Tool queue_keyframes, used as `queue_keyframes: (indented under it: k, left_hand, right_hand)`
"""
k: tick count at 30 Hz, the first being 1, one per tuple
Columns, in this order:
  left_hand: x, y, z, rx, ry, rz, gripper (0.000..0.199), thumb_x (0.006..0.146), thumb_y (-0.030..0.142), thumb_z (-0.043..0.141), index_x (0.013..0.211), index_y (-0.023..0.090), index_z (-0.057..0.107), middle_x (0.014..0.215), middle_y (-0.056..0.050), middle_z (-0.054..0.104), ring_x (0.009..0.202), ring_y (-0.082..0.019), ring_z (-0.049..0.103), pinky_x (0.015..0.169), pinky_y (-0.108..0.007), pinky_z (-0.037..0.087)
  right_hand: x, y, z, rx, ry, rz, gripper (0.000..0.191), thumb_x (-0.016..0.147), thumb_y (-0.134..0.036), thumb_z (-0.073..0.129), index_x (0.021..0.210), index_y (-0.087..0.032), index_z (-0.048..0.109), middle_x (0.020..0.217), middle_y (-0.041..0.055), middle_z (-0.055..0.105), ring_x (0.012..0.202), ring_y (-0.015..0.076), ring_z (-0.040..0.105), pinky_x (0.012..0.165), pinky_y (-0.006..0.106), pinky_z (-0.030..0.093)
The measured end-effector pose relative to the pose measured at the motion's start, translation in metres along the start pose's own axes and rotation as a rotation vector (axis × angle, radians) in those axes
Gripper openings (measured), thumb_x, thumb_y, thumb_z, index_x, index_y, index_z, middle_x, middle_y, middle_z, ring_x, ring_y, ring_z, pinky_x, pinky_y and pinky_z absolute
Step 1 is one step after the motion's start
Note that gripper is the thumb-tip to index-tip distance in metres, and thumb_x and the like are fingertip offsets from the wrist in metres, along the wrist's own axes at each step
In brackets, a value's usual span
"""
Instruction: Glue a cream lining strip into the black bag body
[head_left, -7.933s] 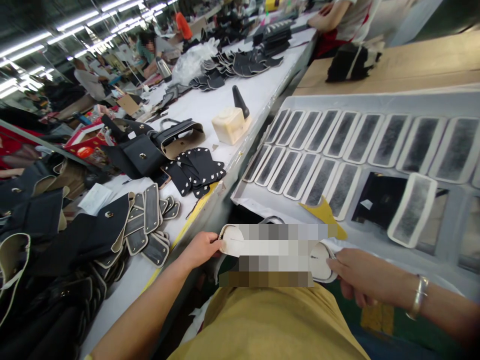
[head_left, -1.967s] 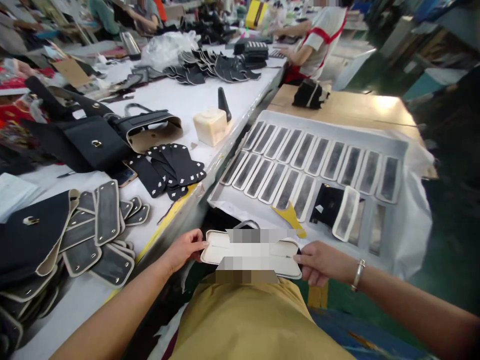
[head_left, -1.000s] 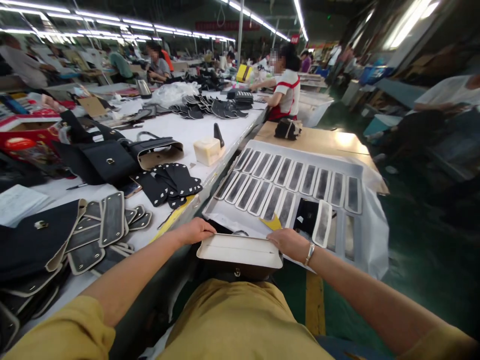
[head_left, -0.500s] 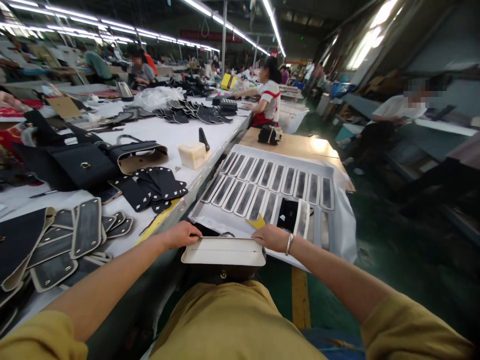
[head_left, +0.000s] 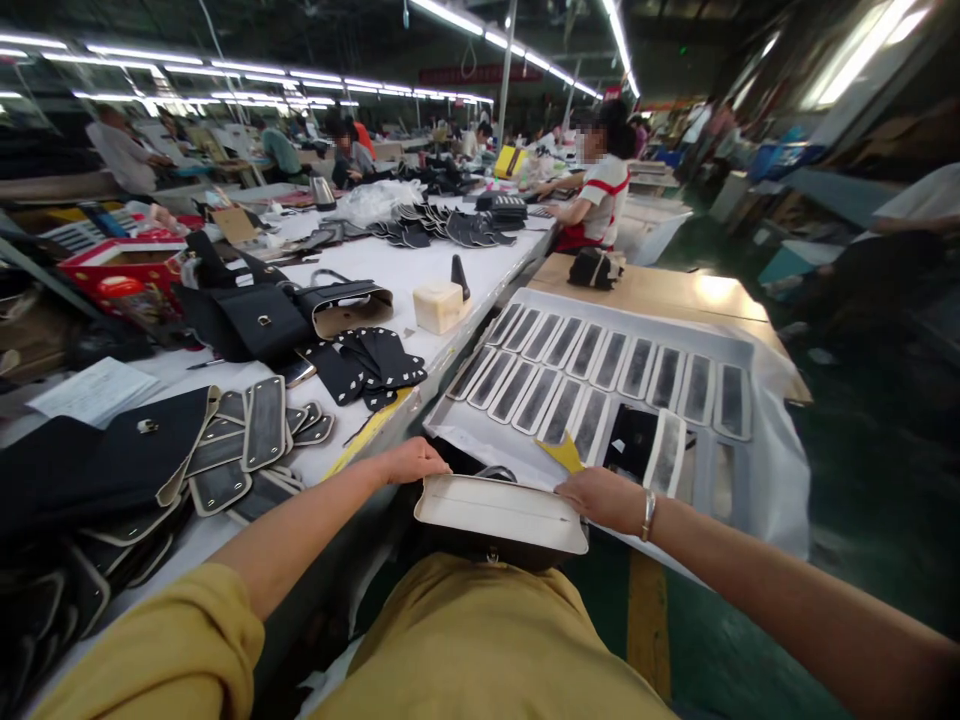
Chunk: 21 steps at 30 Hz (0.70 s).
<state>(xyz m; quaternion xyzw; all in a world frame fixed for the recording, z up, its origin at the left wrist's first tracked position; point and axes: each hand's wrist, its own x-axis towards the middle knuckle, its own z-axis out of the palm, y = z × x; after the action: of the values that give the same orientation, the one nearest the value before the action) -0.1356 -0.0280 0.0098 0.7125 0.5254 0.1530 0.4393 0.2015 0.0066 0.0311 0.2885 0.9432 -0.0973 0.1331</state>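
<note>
A black bag with a pale inner panel (head_left: 501, 514) is held in front of my body, its panel facing up and a small metal clasp below. My left hand (head_left: 416, 461) pinches the panel's top left corner. At the top right corner my right hand (head_left: 606, 498), with a bracelet at the wrist, grips the edge. A yellow piece (head_left: 562, 453) shows beside the right fingers. Past the hands, a tray (head_left: 780, 470) bears rows of dark strips with pale borders, along with a black piece (head_left: 632, 440).
On the white table (head_left: 450, 350) at left lie black bags (head_left: 262, 315), dark straps (head_left: 265, 422), dotted black pieces (head_left: 379, 362) and a cream block (head_left: 439, 305). A red box (head_left: 124, 262) is farther left. A person (head_left: 600, 190) in white and red works beyond the tray.
The view has swung left, so the scene appears farther right. Both hands still hold the bag, whose panel now tilts down towards the right.
</note>
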Motion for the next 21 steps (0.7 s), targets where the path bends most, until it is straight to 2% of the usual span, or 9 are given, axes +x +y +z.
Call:
queue_keyframes:
  k: [2, 5, 8, 12, 15, 18, 21]
  left_hand:
    - [0.002, 0.000, 0.002, -0.026, 0.012, -0.031, 0.032, 0.070, 0.034, 0.054, 0.079, 0.011, 0.075, 0.069, -0.003, 0.070, 0.065, -0.017, 0.060, 0.058, -0.022, 0.043]
    - [0.004, 0.001, 0.001, -0.039, 0.011, -0.057, 0.032, 0.067, 0.033, 0.056, 0.080, 0.011, 0.074, 0.073, -0.004, 0.071, 0.067, -0.018, 0.061, 0.061, -0.023, 0.044]
    - [0.005, 0.005, -0.003, -0.006, 0.009, -0.072, 0.031, 0.064, 0.028, 0.057, 0.083, 0.010, 0.074, 0.077, -0.006, 0.072, 0.066, -0.018, 0.061, 0.059, -0.024, 0.044]
    - [0.007, 0.009, -0.002, 0.075, 0.016, -0.089, 0.031, 0.062, 0.020, 0.055, 0.085, 0.011, 0.074, 0.078, -0.006, 0.072, 0.067, -0.019, 0.061, 0.061, -0.024, 0.044]
    - [0.006, 0.008, 0.004, 0.143, 0.031, -0.095, 0.032, 0.064, 0.017, 0.052, 0.087, 0.013, 0.074, 0.085, -0.006, 0.072, 0.073, -0.020, 0.063, 0.066, -0.025, 0.045]
    - [0.004, 0.010, 0.012, 0.226, 0.068, -0.083, 0.031, 0.071, 0.018, 0.049, 0.091, 0.015, 0.073, 0.094, -0.008, 0.071, 0.084, -0.023, 0.063, 0.075, -0.029, 0.044]
    - [0.003, 0.018, 0.018, 0.311, 0.105, -0.053, 0.030, 0.075, 0.016, 0.046, 0.089, 0.015, 0.072, 0.096, -0.011, 0.070, 0.090, -0.026, 0.062, 0.083, -0.034, 0.041]
  right_hand:
    - [-0.003, -0.005, 0.000, -0.056, -0.042, -0.021, 0.022, 0.083, -0.011, 0.045, 0.092, -0.012, 0.064, 0.084, 0.0113, 0.067, 0.081, 0.0207, 0.063, 0.072, 0.030, 0.046]
    - [-0.006, -0.015, -0.003, -0.124, -0.040, -0.007, 0.026, 0.079, -0.010, 0.047, 0.102, -0.008, 0.061, 0.091, 0.0158, 0.066, 0.083, 0.0228, 0.063, 0.071, 0.031, 0.047]
    - [-0.007, -0.020, -0.005, -0.193, -0.026, 0.006, 0.034, 0.077, -0.009, 0.047, 0.109, -0.004, 0.058, 0.096, 0.0200, 0.064, 0.085, 0.0251, 0.063, 0.072, 0.033, 0.048]
    - [-0.005, -0.025, -0.001, -0.305, -0.024, -0.047, 0.041, 0.076, -0.007, 0.047, 0.115, 0.002, 0.053, 0.097, 0.0235, 0.063, 0.084, 0.0278, 0.062, 0.069, 0.036, 0.048]
    - [-0.002, -0.036, 0.004, -0.420, -0.015, -0.046, 0.034, 0.077, -0.005, 0.043, 0.106, 0.003, 0.059, 0.090, 0.0251, 0.062, 0.077, 0.0295, 0.061, 0.061, 0.039, 0.047]
    - [0.001, -0.050, 0.005, -0.519, -0.006, 0.032, 0.029, 0.078, -0.003, 0.038, 0.091, 0.001, 0.064, 0.082, 0.0250, 0.060, 0.070, 0.0287, 0.058, 0.056, 0.039, 0.043]
    - [0.002, -0.052, 0.000, -0.493, -0.024, 0.050, 0.028, 0.079, -0.003, 0.039, 0.091, -0.001, 0.064, 0.084, 0.0244, 0.061, 0.073, 0.0284, 0.057, 0.059, 0.039, 0.043]
